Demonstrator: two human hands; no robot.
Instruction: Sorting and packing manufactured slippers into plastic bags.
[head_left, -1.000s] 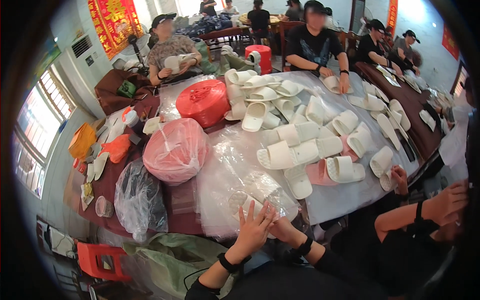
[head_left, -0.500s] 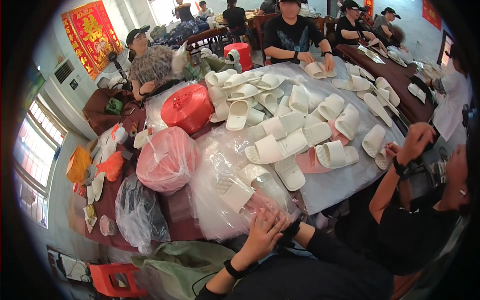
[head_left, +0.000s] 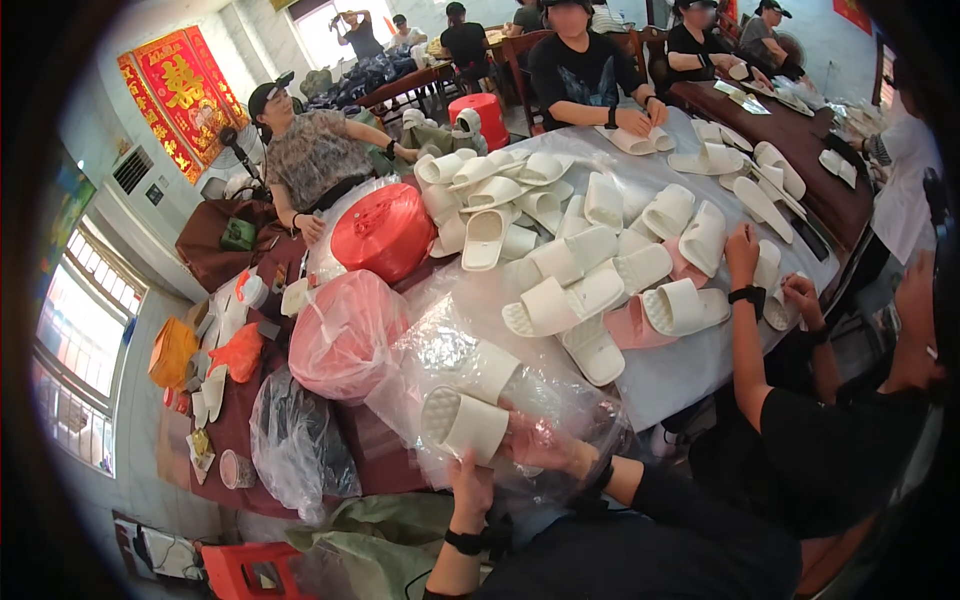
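Observation:
A white slide slipper (head_left: 462, 424) with a quilted footbed is tilted up over the near edge of the table. My left hand (head_left: 470, 488) grips its lower edge, fingers closed. My right hand (head_left: 545, 443) holds the strap end; clear plastic covers this hand, and its fingertips are partly hidden behind the slipper. A large clear plastic bag (head_left: 430, 335) spreads around and behind them. Just beyond the held slipper, a second white slipper (head_left: 490, 370) shows through the plastic.
A pile of white slippers (head_left: 565, 255) covers the table's middle. Red (head_left: 380, 230) and plastic-wrapped pink (head_left: 345, 335) rolls stand left of it, near a crumpled clear bag (head_left: 300, 440). Co-workers sit around; one co-worker's hands (head_left: 742, 255) handle slippers at right. A red stool (head_left: 255, 570) stands lower left.
My left hand has moved off my right hand, down and left, onto the slipper. The slipper has shifted toward me. The co-worker at right has lowered a raised hand to the slippers.

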